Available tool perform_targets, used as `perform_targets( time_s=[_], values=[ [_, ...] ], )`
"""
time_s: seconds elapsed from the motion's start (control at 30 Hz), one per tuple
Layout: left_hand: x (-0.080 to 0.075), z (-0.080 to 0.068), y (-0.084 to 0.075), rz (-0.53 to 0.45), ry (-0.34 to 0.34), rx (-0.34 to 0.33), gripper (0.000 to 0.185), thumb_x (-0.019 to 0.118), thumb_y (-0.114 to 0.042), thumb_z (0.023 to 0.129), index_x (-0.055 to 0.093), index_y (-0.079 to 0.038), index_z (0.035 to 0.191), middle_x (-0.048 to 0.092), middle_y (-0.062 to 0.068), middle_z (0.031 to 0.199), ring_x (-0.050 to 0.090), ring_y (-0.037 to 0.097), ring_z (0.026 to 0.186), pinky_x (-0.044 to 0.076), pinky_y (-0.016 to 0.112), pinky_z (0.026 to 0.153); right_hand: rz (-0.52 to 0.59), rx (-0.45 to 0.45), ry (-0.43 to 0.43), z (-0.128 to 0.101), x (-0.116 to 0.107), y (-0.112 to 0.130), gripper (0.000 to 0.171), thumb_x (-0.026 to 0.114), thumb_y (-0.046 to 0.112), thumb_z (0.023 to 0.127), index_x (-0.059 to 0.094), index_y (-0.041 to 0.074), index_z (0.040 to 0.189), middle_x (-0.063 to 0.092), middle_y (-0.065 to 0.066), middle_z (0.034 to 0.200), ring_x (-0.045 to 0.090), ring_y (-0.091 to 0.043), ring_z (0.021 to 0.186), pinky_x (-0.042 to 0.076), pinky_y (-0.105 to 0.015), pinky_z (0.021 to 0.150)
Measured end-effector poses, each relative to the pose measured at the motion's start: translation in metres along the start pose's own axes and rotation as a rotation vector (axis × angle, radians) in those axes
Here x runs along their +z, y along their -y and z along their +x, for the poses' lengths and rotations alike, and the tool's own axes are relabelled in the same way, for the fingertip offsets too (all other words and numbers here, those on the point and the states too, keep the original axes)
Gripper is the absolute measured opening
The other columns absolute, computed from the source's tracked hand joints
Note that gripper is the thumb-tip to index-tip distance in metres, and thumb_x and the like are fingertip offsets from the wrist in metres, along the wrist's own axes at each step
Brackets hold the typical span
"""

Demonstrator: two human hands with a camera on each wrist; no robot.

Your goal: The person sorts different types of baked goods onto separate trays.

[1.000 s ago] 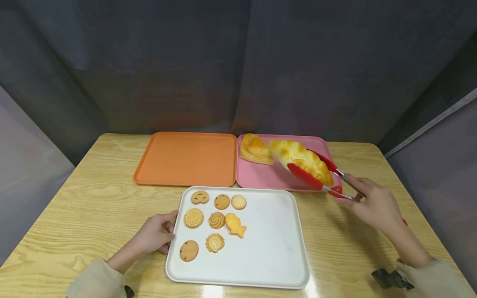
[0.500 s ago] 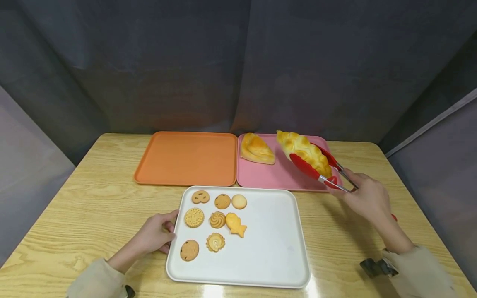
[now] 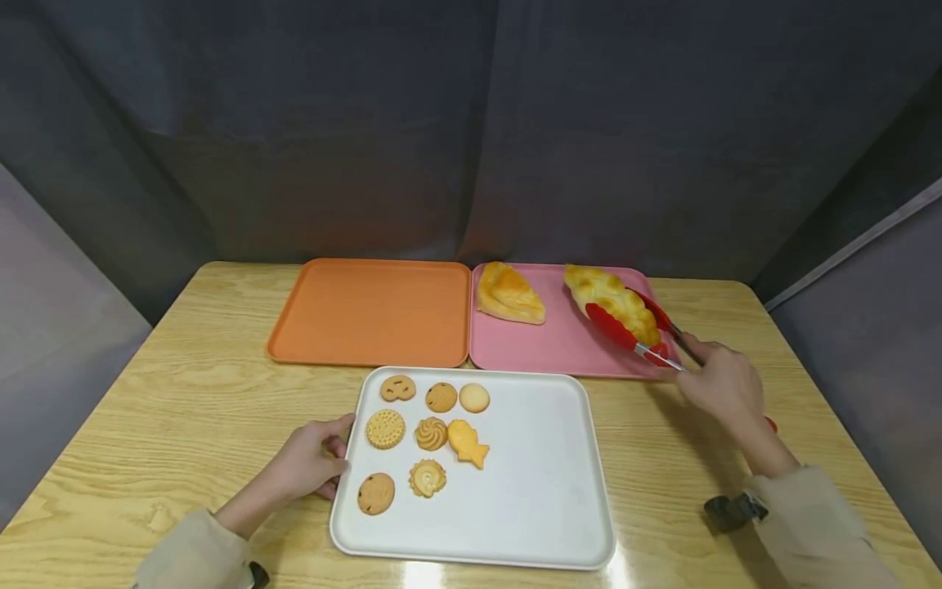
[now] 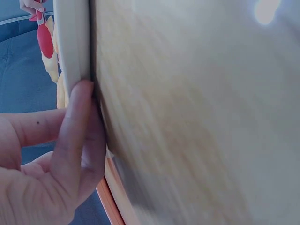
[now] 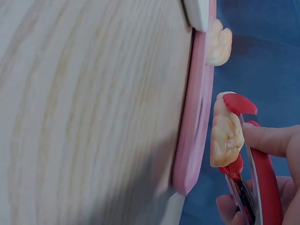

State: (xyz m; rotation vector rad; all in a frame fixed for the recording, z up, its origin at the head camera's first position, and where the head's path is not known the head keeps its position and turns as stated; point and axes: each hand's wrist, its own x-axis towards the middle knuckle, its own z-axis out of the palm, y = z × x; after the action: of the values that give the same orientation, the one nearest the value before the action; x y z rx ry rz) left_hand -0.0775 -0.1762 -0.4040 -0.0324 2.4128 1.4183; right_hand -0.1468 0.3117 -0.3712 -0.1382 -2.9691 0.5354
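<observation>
Head view and right wrist view both show the fingers of the right hand (image 3: pixel 724 383) curled round the red-tipped tongs (image 3: pixel 613 326). Between the red tips sits the braided bread (image 3: pixel 616 301), pinched and not yet let go. It is over the right part of the pink tray (image 3: pixel 540 353); in the right wrist view it seems to hang just above the surface, though whether its far end touches cannot be told. Left of it, well clear of the tongs, a folded pastry (image 3: pixel 509 294) lies loose on that tray.

The left hand (image 3: pixel 305 462) sets its fingertips against the left side of the white tray (image 3: pixel 537 499); they look relaxed rather than clenched, and whether any reach under the rim is unclear. Eight cookies lie on this tray, mostly toward its left, among them a fish-shaped cookie (image 3: pixel 467 443) right beside a swirl cookie (image 3: pixel 431 433).

Farther out, the orange tray (image 3: pixel 375 315) adjoins the pink one on the wooden table (image 3: pixel 184 393).

As a judgement, the bread's handling is midway: held, with at least its release left, and lifting cannot be told from lowering. The folded pastry looks settled, and the cookies look out of the work for now.
</observation>
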Motion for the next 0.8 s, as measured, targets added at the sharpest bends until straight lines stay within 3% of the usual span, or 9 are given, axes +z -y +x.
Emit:
perform_targets(
  time_s=[0.27, 0.8],
  values=[
    [0.000, 0.000, 0.000, 0.005, -0.002, -0.011, 0.064, 0.055, 0.017, 0.074, 0.035, 0.009, 0.135, 0.047, 0.011, 0.076, 0.052, 0.018, 0.047, 0.051, 0.035, 0.040, -0.012, 0.033, 0.015, 0.007, 0.005, -0.010, 0.071, 0.063, 0.046, 0.078, 0.048, -0.001, 0.129, 0.053, -0.032, 0.112, 0.052, -0.040, 0.083, 0.040, -0.041, 0.056],
    [0.001, 0.001, 0.000, 0.007, -0.009, -0.020, 0.063, 0.055, 0.018, 0.074, 0.036, 0.009, 0.134, 0.048, 0.013, 0.076, 0.053, 0.018, 0.047, 0.051, 0.035, 0.040, -0.039, 0.130, 0.073, 0.016, 0.015, -0.021, 0.079, 0.062, 0.051, 0.077, 0.041, -0.002, 0.133, 0.047, -0.036, 0.116, 0.049, -0.045, 0.089, 0.042, -0.046, 0.060]
  ],
)
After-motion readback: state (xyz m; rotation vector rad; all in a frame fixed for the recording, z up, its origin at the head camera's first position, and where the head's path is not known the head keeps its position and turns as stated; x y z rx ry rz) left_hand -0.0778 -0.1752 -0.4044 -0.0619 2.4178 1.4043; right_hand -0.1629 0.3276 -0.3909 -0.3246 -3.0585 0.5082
